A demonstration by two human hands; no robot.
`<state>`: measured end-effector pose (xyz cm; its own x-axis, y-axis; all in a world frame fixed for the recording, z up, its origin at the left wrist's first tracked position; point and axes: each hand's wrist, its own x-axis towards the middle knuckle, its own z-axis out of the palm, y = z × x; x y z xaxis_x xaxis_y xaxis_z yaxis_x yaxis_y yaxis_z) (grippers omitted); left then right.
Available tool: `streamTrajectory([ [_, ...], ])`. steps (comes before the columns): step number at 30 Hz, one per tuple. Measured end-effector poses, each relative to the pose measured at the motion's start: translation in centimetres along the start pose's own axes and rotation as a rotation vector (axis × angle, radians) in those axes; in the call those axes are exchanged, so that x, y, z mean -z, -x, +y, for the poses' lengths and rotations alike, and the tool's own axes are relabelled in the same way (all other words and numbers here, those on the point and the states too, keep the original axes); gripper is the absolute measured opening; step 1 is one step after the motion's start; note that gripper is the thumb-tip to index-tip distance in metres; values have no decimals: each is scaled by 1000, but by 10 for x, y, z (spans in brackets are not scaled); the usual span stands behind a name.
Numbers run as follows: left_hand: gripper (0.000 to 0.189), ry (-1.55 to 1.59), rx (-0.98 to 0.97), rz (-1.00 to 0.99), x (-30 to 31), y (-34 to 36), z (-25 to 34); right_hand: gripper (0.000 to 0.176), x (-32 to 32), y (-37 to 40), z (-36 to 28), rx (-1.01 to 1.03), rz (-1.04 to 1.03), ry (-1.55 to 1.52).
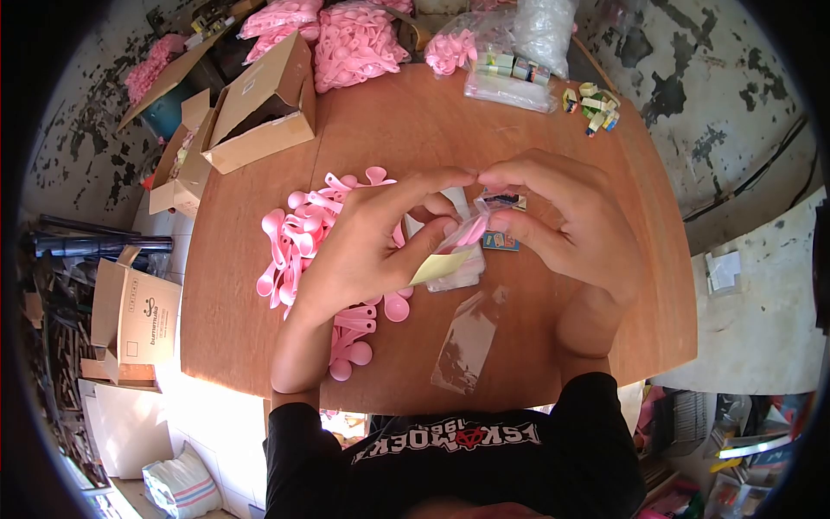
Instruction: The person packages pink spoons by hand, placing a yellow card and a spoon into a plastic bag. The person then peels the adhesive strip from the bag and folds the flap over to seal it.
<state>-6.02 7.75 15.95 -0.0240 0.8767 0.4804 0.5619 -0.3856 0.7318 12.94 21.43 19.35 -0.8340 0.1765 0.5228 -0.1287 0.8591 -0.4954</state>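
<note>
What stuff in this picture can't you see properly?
All in the head view:
The pink spoon at the clear bag: the left hand hides most of it.
The small packet: the right hand covers its top, and the print is too small.
The cardboard box: flaps hide the inside.
The spoon pile: the left hand covers part.
</note>
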Motion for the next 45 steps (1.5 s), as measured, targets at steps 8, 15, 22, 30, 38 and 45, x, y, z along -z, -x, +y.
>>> streamTrajectory([
  [8,57,-67,29,-133,-23,-2,-19,19,-7,-3,13,-36,27,177],
  [15,67,122,74,32,-20,-5,-17,30,3,-1,8,33,282,6],
  [22,63,222,97,124,-21,-7,-16,43,-3,2,17,20,128,-42],
  [30,59,363,66,309,-3,-5,-9,40,-16,-8,24,-13,291,-241],
  [38,58,471,-35,335,12,2,-4,35,-20,-16,17,-233,108,-465],
  [45,59,418,-69,420,27,5,-4,30,3,-3,5,-96,368,-596],
])
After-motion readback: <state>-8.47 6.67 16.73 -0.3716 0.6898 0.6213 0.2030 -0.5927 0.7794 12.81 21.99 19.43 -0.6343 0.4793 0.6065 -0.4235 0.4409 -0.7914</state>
